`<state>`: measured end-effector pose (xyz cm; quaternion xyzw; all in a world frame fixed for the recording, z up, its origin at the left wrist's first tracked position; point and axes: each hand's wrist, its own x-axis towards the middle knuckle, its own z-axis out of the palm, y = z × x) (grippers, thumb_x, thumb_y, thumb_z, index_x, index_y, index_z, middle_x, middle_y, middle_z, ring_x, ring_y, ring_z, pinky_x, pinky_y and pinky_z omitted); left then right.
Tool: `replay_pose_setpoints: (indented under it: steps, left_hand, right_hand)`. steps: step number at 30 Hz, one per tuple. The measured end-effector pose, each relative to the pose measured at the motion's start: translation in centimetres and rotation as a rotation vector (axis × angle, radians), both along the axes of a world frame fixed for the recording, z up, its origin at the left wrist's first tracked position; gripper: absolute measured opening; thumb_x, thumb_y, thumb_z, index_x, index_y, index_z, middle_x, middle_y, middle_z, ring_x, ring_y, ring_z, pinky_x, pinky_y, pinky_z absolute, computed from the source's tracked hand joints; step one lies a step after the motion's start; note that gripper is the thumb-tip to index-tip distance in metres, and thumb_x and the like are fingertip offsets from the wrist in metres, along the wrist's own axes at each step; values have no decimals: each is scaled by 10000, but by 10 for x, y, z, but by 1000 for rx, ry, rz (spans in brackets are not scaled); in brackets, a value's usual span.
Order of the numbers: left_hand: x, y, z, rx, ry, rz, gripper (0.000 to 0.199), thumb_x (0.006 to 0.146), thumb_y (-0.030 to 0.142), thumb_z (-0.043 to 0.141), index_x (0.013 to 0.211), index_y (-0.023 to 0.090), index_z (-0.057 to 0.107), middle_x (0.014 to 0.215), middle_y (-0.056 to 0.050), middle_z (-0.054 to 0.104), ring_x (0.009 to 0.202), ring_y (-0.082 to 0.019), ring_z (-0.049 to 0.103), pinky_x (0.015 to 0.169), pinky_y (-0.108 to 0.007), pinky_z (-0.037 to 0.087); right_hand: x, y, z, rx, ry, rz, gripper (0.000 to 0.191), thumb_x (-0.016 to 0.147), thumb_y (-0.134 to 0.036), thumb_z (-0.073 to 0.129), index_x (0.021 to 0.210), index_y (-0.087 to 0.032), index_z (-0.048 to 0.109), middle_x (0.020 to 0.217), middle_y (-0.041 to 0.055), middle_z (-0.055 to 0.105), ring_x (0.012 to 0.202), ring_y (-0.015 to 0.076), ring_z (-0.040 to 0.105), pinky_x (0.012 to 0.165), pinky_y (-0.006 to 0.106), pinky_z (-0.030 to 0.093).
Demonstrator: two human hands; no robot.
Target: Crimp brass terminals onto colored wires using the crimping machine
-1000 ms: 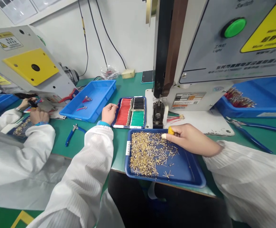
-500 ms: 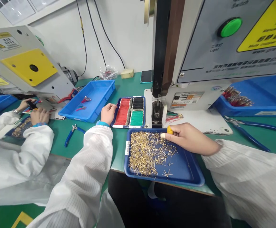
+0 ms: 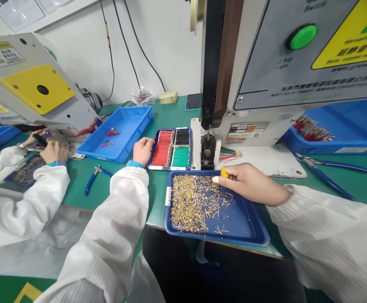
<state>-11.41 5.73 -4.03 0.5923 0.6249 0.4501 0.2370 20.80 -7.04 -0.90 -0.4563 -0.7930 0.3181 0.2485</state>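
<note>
My left hand [image 3: 142,151] rests at the left edge of a tray [image 3: 168,168] sorted with red wires [image 3: 162,148], black wires [image 3: 182,136] and green wires [image 3: 181,156]. Its fingers are curled together, and whatever they pinch is too small to make out. My right hand [image 3: 248,182] is closed above the back edge of a dark blue tray [image 3: 249,227], with yellow covers on its fingertips; anything between them is hidden. Many small gold metal pins [image 3: 190,204] lie heaped in that tray's left and middle part. Behind it stands the press head [image 3: 208,151] of a machine.
Blue-handled pliers [image 3: 91,180] and a blue bin [image 3: 107,154] lie to the left. A co-worker's hands [image 3: 55,152] work at another machine [image 3: 38,88]. At the right are larger pliers [image 3: 328,181] and a bin [image 3: 344,147] of wires.
The whole view has shifted slightly. Both my hands keep nearly the same pose and place beside the trays. The co-worker's near hand has moved a little.
</note>
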Motion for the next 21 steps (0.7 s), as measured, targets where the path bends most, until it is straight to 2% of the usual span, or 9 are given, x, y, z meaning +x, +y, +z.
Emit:
replay_pose_setpoints:
  steps: [21]
  left_hand:
    - [1, -1, 1, -5, -9, 7, 224, 759, 325, 511, 736, 132, 623, 554, 24, 492, 531, -74, 406, 541, -194, 305]
  right_hand:
    - [0, 0, 0, 2, 0, -8, 573, 898, -668, 456, 590, -214, 290, 533, -46, 301, 496, 141, 308, 482, 283, 261]
